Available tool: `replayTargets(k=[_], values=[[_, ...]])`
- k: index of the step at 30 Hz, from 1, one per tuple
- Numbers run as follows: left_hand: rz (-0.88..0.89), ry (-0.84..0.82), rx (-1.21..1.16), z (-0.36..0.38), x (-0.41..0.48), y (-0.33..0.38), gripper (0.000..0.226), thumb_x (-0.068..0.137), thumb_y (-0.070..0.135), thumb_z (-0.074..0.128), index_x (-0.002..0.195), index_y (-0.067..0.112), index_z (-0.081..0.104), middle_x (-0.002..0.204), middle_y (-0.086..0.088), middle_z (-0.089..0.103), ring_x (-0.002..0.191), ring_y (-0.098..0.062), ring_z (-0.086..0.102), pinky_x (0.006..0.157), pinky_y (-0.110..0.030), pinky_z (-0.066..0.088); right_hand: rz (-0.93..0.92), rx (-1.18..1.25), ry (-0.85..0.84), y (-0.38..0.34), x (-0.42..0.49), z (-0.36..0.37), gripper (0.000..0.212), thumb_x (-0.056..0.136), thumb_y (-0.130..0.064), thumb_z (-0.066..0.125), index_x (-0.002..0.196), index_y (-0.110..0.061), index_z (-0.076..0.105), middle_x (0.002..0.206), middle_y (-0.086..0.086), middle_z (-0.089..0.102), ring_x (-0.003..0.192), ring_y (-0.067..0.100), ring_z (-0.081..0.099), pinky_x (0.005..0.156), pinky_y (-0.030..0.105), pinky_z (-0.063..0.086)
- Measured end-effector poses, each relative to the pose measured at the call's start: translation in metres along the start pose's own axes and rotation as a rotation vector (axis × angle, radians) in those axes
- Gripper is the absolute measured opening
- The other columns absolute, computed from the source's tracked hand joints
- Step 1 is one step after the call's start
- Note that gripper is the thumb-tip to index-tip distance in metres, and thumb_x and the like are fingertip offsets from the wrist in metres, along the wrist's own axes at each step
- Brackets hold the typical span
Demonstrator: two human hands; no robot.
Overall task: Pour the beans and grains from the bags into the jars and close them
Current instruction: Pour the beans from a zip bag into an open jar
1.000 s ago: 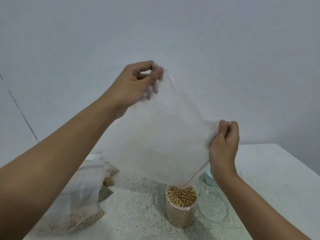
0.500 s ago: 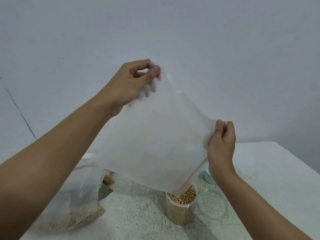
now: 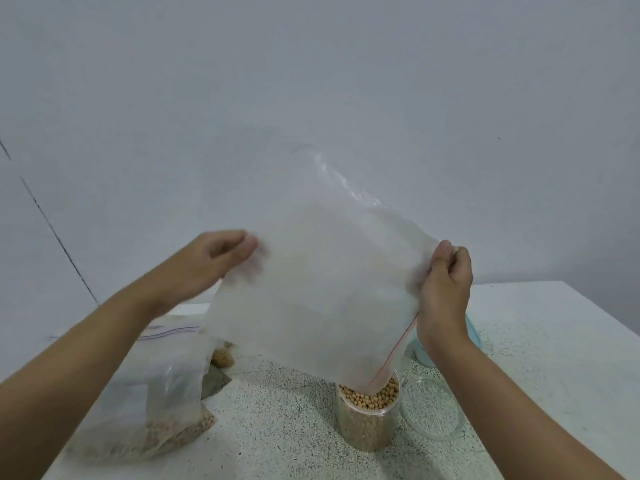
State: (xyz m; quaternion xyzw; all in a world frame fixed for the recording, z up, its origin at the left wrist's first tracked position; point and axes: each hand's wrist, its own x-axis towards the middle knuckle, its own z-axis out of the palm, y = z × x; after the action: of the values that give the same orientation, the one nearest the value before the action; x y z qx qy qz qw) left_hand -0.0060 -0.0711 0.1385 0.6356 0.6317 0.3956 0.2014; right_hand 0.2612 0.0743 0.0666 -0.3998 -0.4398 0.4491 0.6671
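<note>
The pouring step looks finished. The right hand (image 3: 446, 282) pinches the empty bag (image 3: 329, 289), whose mouth hangs over 1 full jar (image 3: 369, 415) below it. The left hand (image 3: 214, 261) is blurred, its grip unclear. Next: fit the lid (image 3: 433, 408).

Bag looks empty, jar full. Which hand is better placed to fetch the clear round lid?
Likely right. The clear round plastic lid lies beside the bean-filled clear jar on its right, below the right hand; the left hand is over the jar's other side.

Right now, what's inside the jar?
The jar holds beans nearly to its rim, no lid on. The bag hangs over the opening and covers part of the top layer.
</note>
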Motion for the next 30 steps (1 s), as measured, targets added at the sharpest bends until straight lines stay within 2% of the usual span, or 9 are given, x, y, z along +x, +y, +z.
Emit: replayTargets(k=[3,7,10,13,16,20,22,25,30], values=[[-0.043,0.015,0.088,0.013,-0.026,-0.039,0.05,0.094,0.072,0.045,0.087,0.027,0.067,0.08,0.001,0.069,0.075,-0.017,0.065,0.081,-0.045,0.053,0.02,0.016,0.002,0.003,0.003,-0.001,0.039,0.111,-0.032,0.04,0.075,-0.021,0.031,0.065,-0.009,0.031,0.046,-0.001,0.033,0.045,0.013,0.031],[0.002,0.133,0.204,0.026,-0.037,-0.055,0.035,0.1,0.058,0.048,0.078,0.032,0.055,0.065,0.004,0.056,0.05,-0.015,0.055,0.054,-0.019,0.04,0.04,0.007,-0.005,0.009,0.007,-0.001,0.039,0.111,-0.033,0.04,0.075,-0.022,0.031,0.06,-0.012,0.033,0.046,0.0,0.032,0.045,0.016,0.03],[0.074,0.252,0.228,0.026,-0.032,-0.045,0.02,0.095,0.042,0.056,0.08,0.03,0.06,0.069,0.0,0.059,0.043,-0.009,0.049,0.048,-0.019,0.041,0.03,-0.028,-0.006,0.011,0.013,-0.004,0.04,0.11,-0.036,0.04,0.074,-0.022,0.03,0.067,-0.009,0.029,0.052,0.003,0.028,0.049,0.019,0.027],[0.19,0.323,0.235,0.025,-0.028,-0.024,0.028,0.096,0.037,0.062,0.08,0.014,0.066,0.075,0.007,0.064,0.05,0.0,0.048,0.05,-0.011,0.037,0.045,-0.046,0.004,0.012,0.02,-0.007,0.039,0.111,-0.035,0.039,0.075,-0.022,0.03,0.07,-0.007,0.028,0.057,0.006,0.026,0.054,0.022,0.028],[0.245,0.296,0.231,0.023,-0.025,-0.004,0.031,0.097,0.038,0.066,0.081,0.012,0.071,0.074,0.007,0.064,0.049,0.005,0.05,0.048,-0.005,0.031,0.094,-0.053,0.041,0.016,0.024,-0.009,0.038,0.11,-0.036,0.039,0.076,-0.021,0.032,0.071,-0.005,0.03,0.062,0.011,0.027,0.059,0.027,0.028],[0.238,0.23,0.169,0.018,-0.014,0.016,0.012,0.089,0.03,0.066,0.08,0.027,0.072,0.073,0.011,0.066,0.055,-0.001,0.056,0.049,-0.01,0.036,0.1,-0.08,0.065,0.017,0.028,-0.01,0.038,0.11,-0.037,0.039,0.076,-0.021,0.033,0.073,-0.004,0.032,0.065,0.012,0.029,0.062,0.029,0.03],[0.196,0.255,0.078,0.018,-0.012,0.019,0.014,0.089,0.032,0.068,0.081,0.023,0.075,0.069,0.009,0.063,0.042,-0.006,0.042,0.041,-0.014,0.03,0.128,-0.077,0.077,0.019,0.027,-0.011,0.038,0.11,-0.036,0.038,0.076,-0.021,0.033,0.072,-0.004,0.032,0.063,0.012,0.029,0.06,0.029,0.03],[0.147,0.171,0.033,0.023,-0.007,0.022,0.016,0.088,0.037,0.07,0.078,0.026,0.075,0.07,0.01,0.06,0.043,-0.013,0.024,0.04,-0.019,0.022,0.178,-0.086,0.088,0.027,0.025,-0.013,0.038,0.111,-0.035,0.038,0.076,-0.02,0.034,0.072,-0.003,0.035,0.063,0.012,0.032,0.06,0.029,0.03],[0.176,0.212,0.012,0.022,0.001,0.028,0.02,0.092,0.04,0.065,0.084,0.024,0.076,0.074,0.006,0.062,0.043,-0.016,0.03,0.039,-0.019,0.023,0.173,-0.063,0.063,0.023,0.027,-0.007,0.038,0.111,-0.037,0.036,0.076,-0.02,0.034,0.076,-0.001,0.034,0.068,0.013,0.032,0.063,0.031,0.03]])
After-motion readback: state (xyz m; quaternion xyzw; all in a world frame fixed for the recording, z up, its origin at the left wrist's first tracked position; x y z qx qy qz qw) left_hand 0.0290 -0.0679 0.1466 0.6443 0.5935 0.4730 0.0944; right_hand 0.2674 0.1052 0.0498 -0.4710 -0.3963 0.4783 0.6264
